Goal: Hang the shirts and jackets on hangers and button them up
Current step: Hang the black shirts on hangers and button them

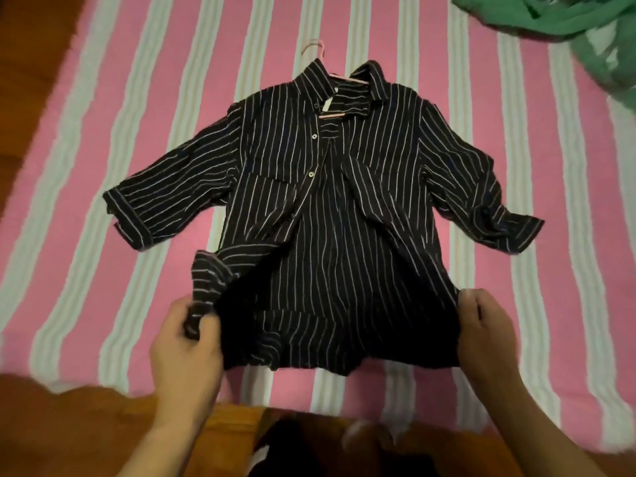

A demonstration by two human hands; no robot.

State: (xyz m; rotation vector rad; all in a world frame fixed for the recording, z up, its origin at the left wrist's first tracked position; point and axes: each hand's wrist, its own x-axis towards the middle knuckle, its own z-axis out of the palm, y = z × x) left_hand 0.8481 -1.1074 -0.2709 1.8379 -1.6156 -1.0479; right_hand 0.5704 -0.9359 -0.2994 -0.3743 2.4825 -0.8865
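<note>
A black shirt with thin white stripes point(344, 215) lies face up on the bed, sleeves spread to both sides. A pink hanger point(318, 49) sits inside its collar, the hook sticking out at the top. The front is unbuttoned and parted, with small buttons visible down the left placket. My left hand point(186, 352) grips the bunched lower left front corner of the shirt. My right hand point(488, 332) grips the lower right hem, fingers curled round the cloth.
The bed is covered by a pink and white striped sheet point(103, 166). A green garment point(578, 25) lies crumpled at the far right corner. Wooden floor shows at the left, and the orange-brown bed edge point(103, 425) runs along the front.
</note>
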